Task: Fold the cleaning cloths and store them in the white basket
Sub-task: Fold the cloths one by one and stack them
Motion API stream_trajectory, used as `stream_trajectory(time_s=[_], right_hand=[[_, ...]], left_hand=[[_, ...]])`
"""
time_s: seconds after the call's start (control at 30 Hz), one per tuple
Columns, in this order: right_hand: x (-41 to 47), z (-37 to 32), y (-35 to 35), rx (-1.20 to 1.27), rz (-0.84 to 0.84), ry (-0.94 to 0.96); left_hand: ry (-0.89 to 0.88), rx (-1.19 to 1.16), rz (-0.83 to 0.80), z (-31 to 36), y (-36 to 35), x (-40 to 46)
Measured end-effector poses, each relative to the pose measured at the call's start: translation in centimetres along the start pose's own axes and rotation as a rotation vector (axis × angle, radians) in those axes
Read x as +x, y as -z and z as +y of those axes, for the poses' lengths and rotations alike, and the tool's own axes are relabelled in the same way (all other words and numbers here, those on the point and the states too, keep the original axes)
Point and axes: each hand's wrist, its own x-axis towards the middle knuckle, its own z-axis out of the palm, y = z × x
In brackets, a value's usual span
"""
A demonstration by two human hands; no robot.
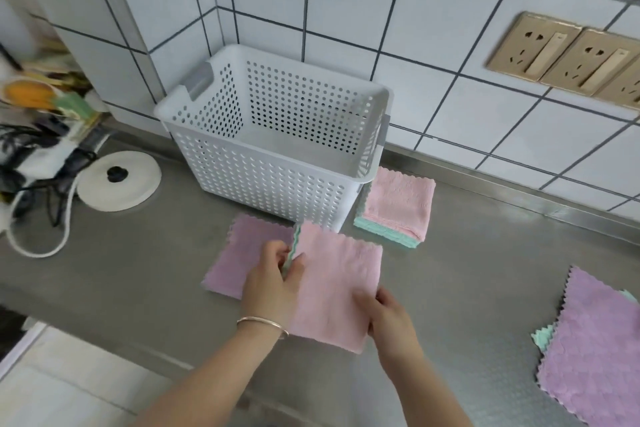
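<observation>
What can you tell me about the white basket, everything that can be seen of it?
The white basket looks like plastic, rectangular, with rows of small round holes through its walls and a plain smooth rim. Grey handle pieces sit at its two short ends. It stands upright on the steel counter, in the corner close to the tiled wall. Its inside looks empty. A folded stack of cloths, pink on top, lies against its right side. Neither hand touches it.
</observation>
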Motion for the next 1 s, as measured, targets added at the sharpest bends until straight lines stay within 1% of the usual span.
stream_trajectory(time_s=[0.07,0.17,0.23,0.33,0.43,0.53,0.67,0.8,0.9,1.0], right_hand=[[1.2,-1.1,-3.3,0.03,-0.069,0.002],[3.1,-1.9,-7.5,0.037,-0.103,-0.002],[4.2,-2.0,-9.7,-0.016,-0.098,0.002],[5.4,-1.7,-11.5,-0.12,-0.032,-0.012],[6.0,-1.0,-12.3,-0.229,0.044,-0.041],[6.4,-0.6,-12.5,-0.318,0.098,-0.051],[6.3,-0.3,-13.1,-0.367,0.14,-0.055],[6.1,-0.4,-13.6,-0.406,0.137,-0.067],[6.2,-0.5,-13.8,-0.419,0.081,-0.097],[6.2,0.1,-13.8,-0.426,0.045,-0.158]], left_hand=[[0.045,0.002,0.042,-1.1,2.2,2.6],[0.125,0.047,0.045,-3.6,4.2,5.9],[0.153,0.094,0.034,-5.4,4.8,7.7],[0.198,0.161,0.007,-7.6,4.8,9.3],[0.233,0.218,-0.03,-9.4,4.4,9.8],[0.219,0.205,-0.019,-10.1,3.9,10.0],[0.201,0.215,-0.009,-10.4,3.7,10.0],[0.185,0.235,-0.02,-10.6,4.0,10.5],[0.183,0.251,-0.035,-10.6,4.1,10.8],[0.171,0.313,-0.088,-10.8,4.1,11.0]])
